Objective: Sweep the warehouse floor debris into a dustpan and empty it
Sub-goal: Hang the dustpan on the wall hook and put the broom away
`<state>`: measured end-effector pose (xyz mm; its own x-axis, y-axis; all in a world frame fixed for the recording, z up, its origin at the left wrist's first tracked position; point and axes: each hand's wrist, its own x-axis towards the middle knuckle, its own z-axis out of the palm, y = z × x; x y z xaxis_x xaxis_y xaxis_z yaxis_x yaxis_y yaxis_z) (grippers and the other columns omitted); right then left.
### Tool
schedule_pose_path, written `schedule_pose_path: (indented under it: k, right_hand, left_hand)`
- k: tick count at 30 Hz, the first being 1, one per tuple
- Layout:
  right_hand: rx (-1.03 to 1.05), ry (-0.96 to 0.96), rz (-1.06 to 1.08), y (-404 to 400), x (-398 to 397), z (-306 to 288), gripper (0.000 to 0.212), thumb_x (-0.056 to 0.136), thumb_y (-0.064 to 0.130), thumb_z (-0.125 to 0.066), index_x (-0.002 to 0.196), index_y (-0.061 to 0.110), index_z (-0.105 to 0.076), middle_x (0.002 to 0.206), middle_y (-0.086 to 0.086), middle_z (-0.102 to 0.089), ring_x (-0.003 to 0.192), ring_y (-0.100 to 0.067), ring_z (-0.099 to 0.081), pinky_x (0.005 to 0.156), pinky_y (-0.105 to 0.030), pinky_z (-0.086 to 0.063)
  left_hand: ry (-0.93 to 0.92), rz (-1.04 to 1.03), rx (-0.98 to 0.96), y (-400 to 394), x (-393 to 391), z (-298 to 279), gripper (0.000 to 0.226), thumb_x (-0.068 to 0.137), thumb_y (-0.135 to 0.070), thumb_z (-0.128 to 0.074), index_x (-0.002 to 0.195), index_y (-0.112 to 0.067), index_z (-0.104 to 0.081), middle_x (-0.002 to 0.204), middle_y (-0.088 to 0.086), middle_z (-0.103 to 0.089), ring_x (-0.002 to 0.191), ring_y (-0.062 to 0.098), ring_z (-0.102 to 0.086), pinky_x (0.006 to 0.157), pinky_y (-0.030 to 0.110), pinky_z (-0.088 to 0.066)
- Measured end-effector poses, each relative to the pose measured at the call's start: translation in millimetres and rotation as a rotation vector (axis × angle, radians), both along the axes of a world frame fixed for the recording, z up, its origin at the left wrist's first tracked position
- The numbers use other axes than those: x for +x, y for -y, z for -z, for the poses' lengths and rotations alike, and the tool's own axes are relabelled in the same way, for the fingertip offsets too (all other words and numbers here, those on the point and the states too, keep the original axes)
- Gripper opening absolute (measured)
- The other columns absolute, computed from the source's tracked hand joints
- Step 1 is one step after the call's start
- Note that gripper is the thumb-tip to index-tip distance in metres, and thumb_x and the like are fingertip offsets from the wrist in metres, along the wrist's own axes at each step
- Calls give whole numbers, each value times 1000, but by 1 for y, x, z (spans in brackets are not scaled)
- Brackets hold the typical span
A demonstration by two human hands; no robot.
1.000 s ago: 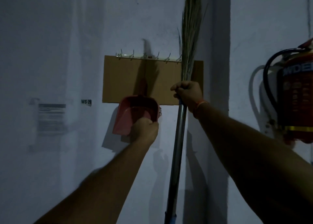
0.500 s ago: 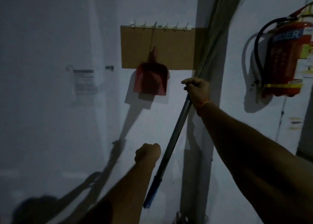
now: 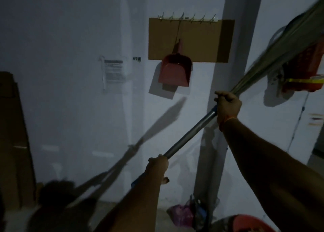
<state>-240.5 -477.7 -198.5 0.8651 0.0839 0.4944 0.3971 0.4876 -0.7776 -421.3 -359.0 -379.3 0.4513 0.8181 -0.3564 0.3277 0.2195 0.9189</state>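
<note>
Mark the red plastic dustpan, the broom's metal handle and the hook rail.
Red plastic dustpan [image 3: 174, 70]: head view, scoop face.
Silver metal broom handle [image 3: 191, 131]: head view, mid-shaft.
Metal hook rail [image 3: 187, 17]: head view, centre.

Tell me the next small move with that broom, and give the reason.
Probably swing the bristle end down toward the floor. Both hands hold the broom: the right hand near the bristles, the left hand low on the handle, yet the bristles point up to the right. The dustpan hangs on its hook.
</note>
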Motion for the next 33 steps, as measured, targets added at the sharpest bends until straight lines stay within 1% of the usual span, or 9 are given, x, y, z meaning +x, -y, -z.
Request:
schedule_pose_path:
  k: [4,6,9,12,18,21,26,29,33]
  right_hand:
    - [1,-62,23,20,2,19,32,93,1,-54,80,22,-75,95,-1,-72,87,-18,-66,69,-28,-57]
    - [9,-121,21,33,4,31,31,93,2,-56,80,23,-76,102,-2,-73,90,-20,-68,77,-33,-59]
    - [81,-214,4,48,0,46,32,94,0,-57,77,21,-74,97,-2,-73,86,-19,-68,74,-29,-58]
    - [124,-275,-4,61,-3,66,32,94,-3,-56,76,19,-72,92,0,-71,80,-19,-66,69,-25,-56]
    - [120,-395,-46,84,3,104,29,94,-6,-55,79,14,-71,98,-9,-68,77,-20,-66,62,-25,-58]
    - [113,-455,-72,89,4,118,29,92,-9,-55,79,11,-71,107,-15,-65,79,-25,-67,69,-29,-60]
    - [-108,-555,-79,97,3,151,29,93,-5,-53,87,16,-71,117,-19,-64,97,-34,-62,94,-43,-55]
    - [-251,-699,-200,101,-8,164,14,95,1,-52,103,11,-58,122,-22,-56,97,-33,-59,78,-45,-60]
    - [-566,-793,-339,117,-43,166,42,94,-4,-56,134,-7,-45,137,-28,-45,95,-37,-57,43,-30,-56]
  left_hand:
    - [208,-90,-27,9,1,5,75,96,-48,-58,147,-2,-28,140,16,-52,123,30,-54,89,33,-48]
    - [397,-285,-256,7,6,7,56,99,-39,-52,144,-9,-37,139,14,-54,121,31,-58,86,36,-54]
    - [390,-322,-195,4,13,8,38,100,-26,-47,134,-8,-50,131,13,-59,105,29,-62,94,49,-57]
    - [396,-386,-173,-8,20,11,33,94,-24,-56,120,-3,-55,124,11,-63,106,32,-63,96,45,-56]
    - [196,-381,132,-16,18,11,27,81,-36,-46,94,-15,-55,108,14,-69,98,33,-69,86,46,-60]
    - [91,-487,291,-7,9,-7,29,91,-35,-58,96,-6,-59,97,18,-67,87,37,-67,78,48,-61]
    - [193,-538,531,10,-5,-49,20,93,-27,-63,91,-7,-62,93,20,-64,86,39,-66,74,47,-59]
    - [256,-480,635,16,-4,-70,16,93,-25,-66,92,-8,-65,97,20,-66,90,37,-66,77,35,-54]
    - [193,-349,883,34,6,-98,18,97,-25,-62,92,-9,-65,89,16,-66,80,27,-58,69,27,-40]
